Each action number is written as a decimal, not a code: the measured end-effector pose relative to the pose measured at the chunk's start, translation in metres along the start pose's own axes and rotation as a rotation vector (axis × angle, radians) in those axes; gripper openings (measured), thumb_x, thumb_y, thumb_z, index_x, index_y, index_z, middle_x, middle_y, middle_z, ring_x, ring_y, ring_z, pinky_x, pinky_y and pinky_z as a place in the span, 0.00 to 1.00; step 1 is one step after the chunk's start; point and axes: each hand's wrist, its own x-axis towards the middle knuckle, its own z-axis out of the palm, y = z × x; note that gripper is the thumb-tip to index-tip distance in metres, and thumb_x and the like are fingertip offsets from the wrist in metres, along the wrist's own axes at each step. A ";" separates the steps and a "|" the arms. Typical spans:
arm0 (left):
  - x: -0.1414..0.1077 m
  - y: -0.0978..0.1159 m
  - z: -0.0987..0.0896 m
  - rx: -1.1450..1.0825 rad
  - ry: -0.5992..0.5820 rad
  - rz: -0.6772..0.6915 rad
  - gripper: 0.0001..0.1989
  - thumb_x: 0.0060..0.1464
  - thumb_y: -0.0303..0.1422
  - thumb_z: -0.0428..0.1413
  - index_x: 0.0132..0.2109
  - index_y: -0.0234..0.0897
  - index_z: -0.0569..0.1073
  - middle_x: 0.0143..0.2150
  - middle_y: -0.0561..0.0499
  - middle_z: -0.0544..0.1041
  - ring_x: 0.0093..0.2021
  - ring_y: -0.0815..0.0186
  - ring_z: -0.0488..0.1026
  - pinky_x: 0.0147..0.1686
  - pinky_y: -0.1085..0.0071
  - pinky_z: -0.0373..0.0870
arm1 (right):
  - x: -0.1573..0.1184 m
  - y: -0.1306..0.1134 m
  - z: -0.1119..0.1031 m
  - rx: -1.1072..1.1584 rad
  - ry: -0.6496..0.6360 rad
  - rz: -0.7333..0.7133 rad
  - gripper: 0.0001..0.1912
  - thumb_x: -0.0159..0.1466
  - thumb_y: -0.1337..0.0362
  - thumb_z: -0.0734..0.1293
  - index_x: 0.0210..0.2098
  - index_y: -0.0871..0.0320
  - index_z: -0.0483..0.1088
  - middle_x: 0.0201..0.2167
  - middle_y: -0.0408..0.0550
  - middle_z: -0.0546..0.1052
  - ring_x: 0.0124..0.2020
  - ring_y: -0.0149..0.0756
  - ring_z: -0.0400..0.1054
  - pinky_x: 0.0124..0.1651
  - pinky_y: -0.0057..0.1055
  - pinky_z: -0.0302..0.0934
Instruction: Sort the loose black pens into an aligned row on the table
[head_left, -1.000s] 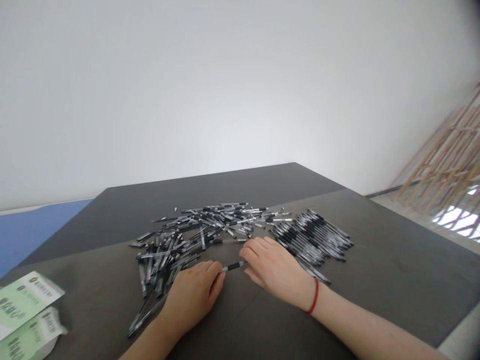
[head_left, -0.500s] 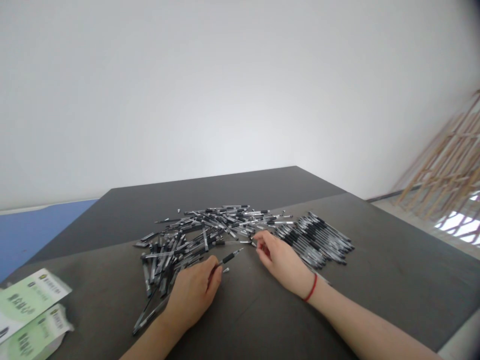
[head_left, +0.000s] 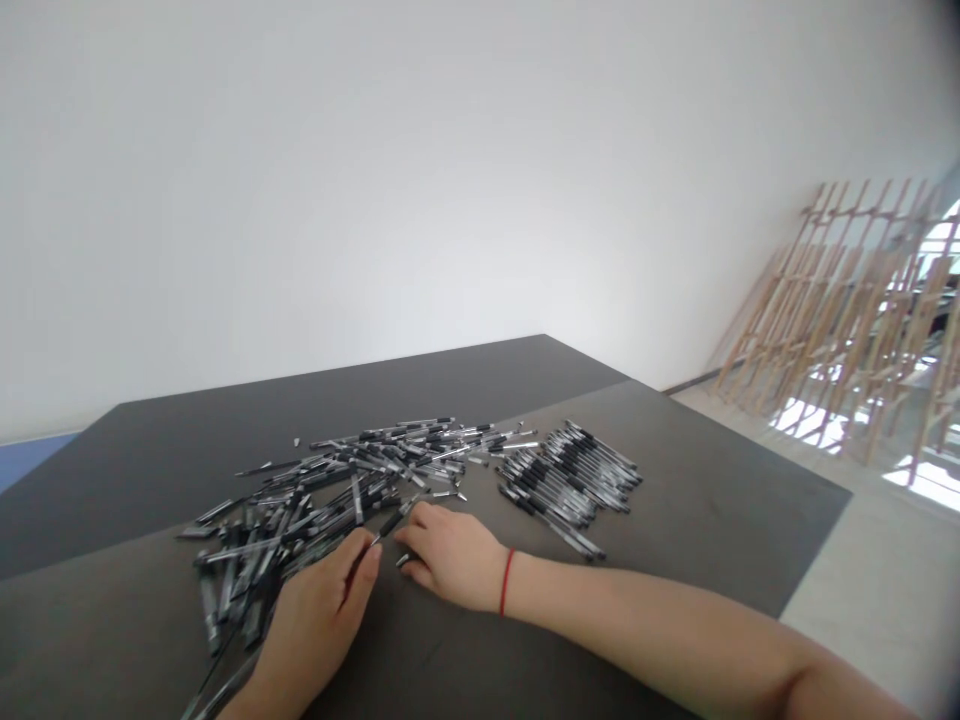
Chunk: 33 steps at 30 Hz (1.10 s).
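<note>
My left hand point(head_left: 322, 610) pinches a pen with a black grip point(head_left: 390, 522), its tip pointing up and right. Close beside that pen, my right hand point(head_left: 454, 555), with a red string at the wrist, has thumb and fingers around a small pen cap point(head_left: 403, 560) on or just above the table. A loose heap of pens point(head_left: 330, 490) lies behind and left of my hands. To the right, more pens point(head_left: 574, 470) lie side by side in a slanting group. Small tips or caps point(head_left: 461, 496) are scattered by the heap.
The dark table point(head_left: 712, 530) has its far edge near a white wall point(head_left: 450, 180). Wooden racks point(head_left: 832, 320) stand on the floor beyond the table at the right. A blue surface point(head_left: 34, 458) shows at the far left.
The view has turned right, and the green-and-white packets have left it. My right hand has moved left and nearer me, from beside the heap to the small cap. My left hand still holds the pen.
</note>
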 end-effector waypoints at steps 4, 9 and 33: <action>0.000 -0.004 -0.001 -0.051 0.039 -0.010 0.14 0.62 0.41 0.38 0.34 0.42 0.63 0.27 0.56 0.71 0.30 0.65 0.72 0.31 0.71 0.61 | 0.008 0.002 0.005 -0.052 0.003 -0.061 0.09 0.64 0.60 0.60 0.39 0.57 0.68 0.38 0.47 0.68 0.39 0.36 0.65 0.38 0.29 0.61; -0.001 -0.002 -0.002 -0.012 0.014 -0.008 0.14 0.62 0.40 0.39 0.35 0.42 0.64 0.26 0.56 0.71 0.28 0.65 0.72 0.30 0.71 0.61 | 0.004 0.003 0.002 -0.022 -0.017 -0.060 0.05 0.63 0.64 0.61 0.37 0.59 0.66 0.36 0.47 0.70 0.38 0.35 0.66 0.39 0.28 0.61; -0.005 0.022 -0.002 0.119 -0.144 0.032 0.11 0.61 0.36 0.41 0.33 0.41 0.64 0.27 0.54 0.74 0.29 0.66 0.73 0.28 0.73 0.58 | -0.014 0.022 -0.013 1.706 0.274 0.579 0.08 0.52 0.63 0.65 0.27 0.58 0.60 0.20 0.36 0.64 0.18 0.22 0.55 0.19 0.21 0.50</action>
